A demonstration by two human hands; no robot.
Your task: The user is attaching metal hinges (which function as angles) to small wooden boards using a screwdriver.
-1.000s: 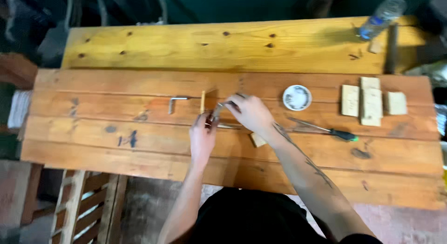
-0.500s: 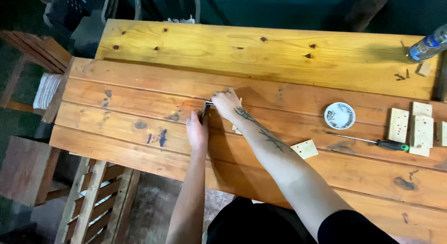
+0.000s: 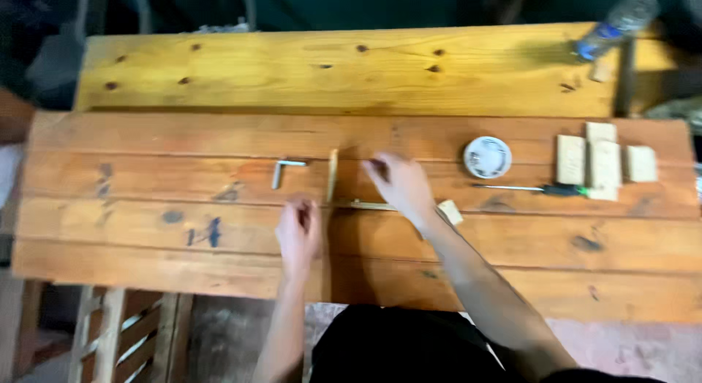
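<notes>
Left hand [image 3: 298,233] resting flat beside thin wooden strip [image 3: 333,175], mid-surface; right hand [image 3: 401,184] pinching something small, blurred, grip uncertain. Strip judged light, stiff, snappable: best taken near one end. Metal bracket [image 3: 281,169] lying close by.

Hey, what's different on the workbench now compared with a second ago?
Little has changed. The right hand has drawn slightly back from the small wooden stick, and the left hand has settled lower on the planks; blur hides what either grip holds. The camera itself swung away and back. The metal bracket, white dish, screwdriver and wooden blocks lie as before.
</notes>
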